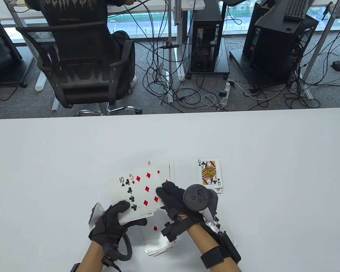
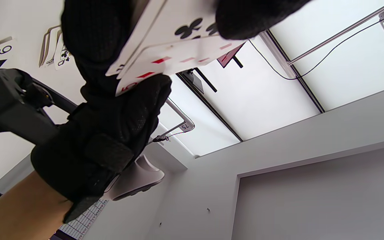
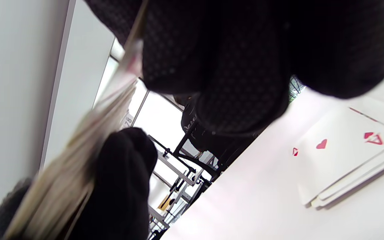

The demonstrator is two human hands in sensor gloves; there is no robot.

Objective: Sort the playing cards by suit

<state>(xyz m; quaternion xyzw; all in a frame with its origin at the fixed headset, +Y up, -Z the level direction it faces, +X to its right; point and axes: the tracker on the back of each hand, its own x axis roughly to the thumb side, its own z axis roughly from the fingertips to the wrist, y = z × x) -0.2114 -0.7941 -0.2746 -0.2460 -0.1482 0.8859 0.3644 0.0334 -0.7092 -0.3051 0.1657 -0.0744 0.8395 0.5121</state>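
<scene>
My left hand [image 1: 113,223] grips a fanned deck [image 1: 124,195] above the table's front, the 10 of clubs showing. On top lies the 5 of diamonds [image 1: 144,187], and my right hand [image 1: 170,197] pinches its right edge. The left wrist view shows the card fan [image 2: 175,43] from below, with my right hand [image 2: 112,126] under it. In the right wrist view the deck's edge [image 3: 78,156] is blurred at left. Face-up piles lie on the table: hearts with an ace on top [image 1: 161,167] [image 3: 345,146], clubs with a queen on top [image 1: 209,172], a diamond pile [image 1: 155,240], and a spade pile [image 1: 218,225] partly under my right wrist.
The white table [image 1: 272,170] stretches wide on both sides of the piles. Beyond its far edge are an office chair [image 1: 85,70] with a seated person, floor cables and computer towers [image 1: 206,39].
</scene>
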